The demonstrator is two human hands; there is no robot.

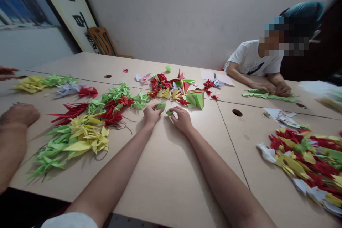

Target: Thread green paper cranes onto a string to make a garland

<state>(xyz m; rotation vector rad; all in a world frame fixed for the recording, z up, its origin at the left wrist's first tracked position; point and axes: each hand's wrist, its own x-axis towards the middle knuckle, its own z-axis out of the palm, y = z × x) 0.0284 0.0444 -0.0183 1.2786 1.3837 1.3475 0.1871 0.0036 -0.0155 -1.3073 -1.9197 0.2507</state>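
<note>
Near the middle of the pale table (160, 171), my left hand (153, 114) has its fingers closed on a small green folded paper (161, 105). Just to the right, my right hand (181, 117) pinches another small green paper piece (169, 113) between thumb and fingers. A narrow gap separates the two hands. Beyond them lie red folded papers (161, 82) and yellow ones (163, 93). Larger green folded sheets (195, 99) with red and yellow edges stand past my right hand. Green paper cranes (139, 100) lie left of my left hand.
Strung green, red and yellow paper cranes (88, 135) spread over the left side, with dark cords beside them. Another colourful pile (310, 164) is at the right. A person (253, 57) handles green papers (267, 94) across the table. Someone's hands and forearm (16, 131) reach in from the left.
</note>
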